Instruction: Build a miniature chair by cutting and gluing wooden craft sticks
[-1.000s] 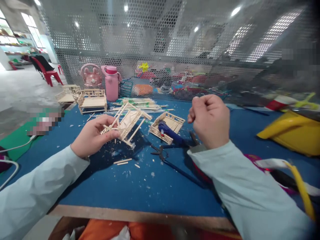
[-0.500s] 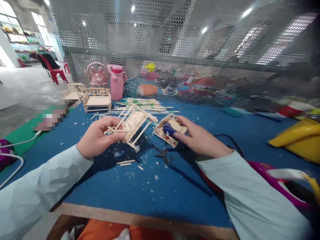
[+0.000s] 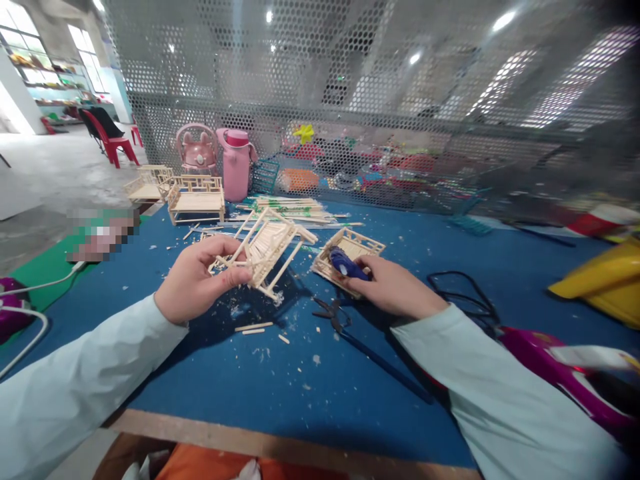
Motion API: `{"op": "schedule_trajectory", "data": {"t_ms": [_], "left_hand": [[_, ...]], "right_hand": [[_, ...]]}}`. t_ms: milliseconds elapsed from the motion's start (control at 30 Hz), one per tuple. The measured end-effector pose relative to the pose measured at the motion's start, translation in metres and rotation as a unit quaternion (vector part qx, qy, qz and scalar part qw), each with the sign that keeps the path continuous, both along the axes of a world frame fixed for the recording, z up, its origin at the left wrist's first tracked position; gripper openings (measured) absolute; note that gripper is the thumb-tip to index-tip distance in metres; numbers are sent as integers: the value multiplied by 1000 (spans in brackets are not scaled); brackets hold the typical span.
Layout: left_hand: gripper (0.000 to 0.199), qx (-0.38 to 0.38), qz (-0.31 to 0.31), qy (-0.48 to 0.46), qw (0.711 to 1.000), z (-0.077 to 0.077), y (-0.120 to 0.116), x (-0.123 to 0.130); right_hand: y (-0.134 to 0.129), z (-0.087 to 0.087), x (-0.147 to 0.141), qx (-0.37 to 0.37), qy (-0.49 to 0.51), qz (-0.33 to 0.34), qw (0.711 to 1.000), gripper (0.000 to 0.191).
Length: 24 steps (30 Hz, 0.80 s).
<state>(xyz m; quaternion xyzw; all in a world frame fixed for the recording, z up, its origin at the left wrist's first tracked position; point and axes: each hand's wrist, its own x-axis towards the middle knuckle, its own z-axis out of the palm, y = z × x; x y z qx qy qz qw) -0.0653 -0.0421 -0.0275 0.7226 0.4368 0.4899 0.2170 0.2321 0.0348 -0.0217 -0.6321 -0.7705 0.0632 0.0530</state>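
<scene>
My left hand (image 3: 203, 280) pinches a small bench-like frame of thin wooden sticks (image 3: 270, 247) between thumb and fingers, tilted above the blue table (image 3: 240, 390). My right hand (image 3: 393, 283) is closed on a small dark blue object (image 3: 345, 263) with a pale spot; its kind is unclear. That object sits over a second stick-built piece (image 3: 360, 245), which lies on the table under my fingers. Pliers (image 3: 333, 313) with long dark blue handles lie in front of my right hand. Short loose sticks (image 3: 254, 328) rest between my hands.
Two finished-looking stick benches (image 3: 197, 200) stand back left beside a pink bottle (image 3: 236, 167). A bundle of sticks (image 3: 287, 210) lies behind my left hand. Perforated metal mesh (image 3: 300, 80) rises at the back. A purple corded device (image 3: 550, 367) and yellow scoop-like object (image 3: 600, 280) are at right.
My right hand has drawn slightly nearer to me, with the dark blue object turned in its fingers, uncovering more of the piece on the table. My left hand keeps its hold.
</scene>
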Motion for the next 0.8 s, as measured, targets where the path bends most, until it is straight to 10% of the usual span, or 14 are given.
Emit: {"op": "schedule_trajectory", "data": {"t_ms": [467,633,800], "left_hand": [[23,3,18,-21,1000,-2,0,2],[26,1,32,-33,999,-1,1,5],[24,3,35,-26,999,-1,-2,8]], "right_hand": [[-10,18,11,-54,410,47,909,43],[-50,48,11,66,375,116,917,47],[-82,41,2,155,316,142,925,51]]}}
